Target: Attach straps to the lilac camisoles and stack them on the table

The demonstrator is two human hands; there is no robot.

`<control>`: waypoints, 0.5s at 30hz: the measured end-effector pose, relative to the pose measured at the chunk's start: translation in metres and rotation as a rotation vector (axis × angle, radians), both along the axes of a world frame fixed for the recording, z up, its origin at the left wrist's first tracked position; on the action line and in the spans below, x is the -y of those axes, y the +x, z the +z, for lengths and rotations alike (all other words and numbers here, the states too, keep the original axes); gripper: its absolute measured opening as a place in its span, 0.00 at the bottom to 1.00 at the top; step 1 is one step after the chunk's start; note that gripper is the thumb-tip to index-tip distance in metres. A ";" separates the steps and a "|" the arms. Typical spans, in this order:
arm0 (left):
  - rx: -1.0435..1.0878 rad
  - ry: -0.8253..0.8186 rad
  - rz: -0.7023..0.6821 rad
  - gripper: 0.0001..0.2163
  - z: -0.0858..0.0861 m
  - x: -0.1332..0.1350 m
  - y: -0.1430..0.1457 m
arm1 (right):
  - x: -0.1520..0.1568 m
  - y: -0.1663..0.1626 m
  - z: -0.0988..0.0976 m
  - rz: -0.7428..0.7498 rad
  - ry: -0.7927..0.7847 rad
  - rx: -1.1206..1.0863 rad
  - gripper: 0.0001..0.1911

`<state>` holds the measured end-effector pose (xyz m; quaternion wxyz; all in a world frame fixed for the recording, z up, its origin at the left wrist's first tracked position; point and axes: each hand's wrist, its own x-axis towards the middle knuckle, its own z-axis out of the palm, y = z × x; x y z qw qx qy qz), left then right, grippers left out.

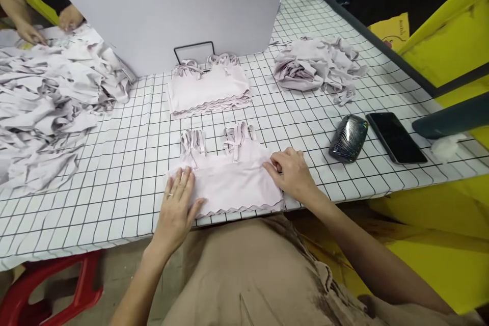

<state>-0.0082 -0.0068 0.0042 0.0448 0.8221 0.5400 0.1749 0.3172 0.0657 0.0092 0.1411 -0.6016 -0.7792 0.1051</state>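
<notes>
A pale pink strappy top lies flat at the near edge of the checked table, straps pointing away from me. My left hand rests flat on its left part, fingers stretched out. My right hand sits at its right edge with the fingers curled, pinching the fabric. Behind it, a neat stack of folded pink tops lies near a white board.
A big heap of pale garments covers the left; a smaller heap lies at the back right. A dark glossy case and a phone sit right. Another person's hands work at the far left. Upright white board.
</notes>
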 end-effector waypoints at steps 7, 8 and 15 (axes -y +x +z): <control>-0.084 0.057 0.060 0.36 -0.001 -0.002 0.020 | 0.031 -0.051 0.002 0.145 0.218 0.109 0.32; -0.076 0.032 0.065 0.36 -0.002 -0.001 0.016 | 0.037 -0.056 -0.002 0.209 0.200 0.128 0.34; 0.244 0.002 0.368 0.24 -0.008 0.000 -0.037 | 0.043 -0.037 -0.028 0.147 0.097 0.190 0.43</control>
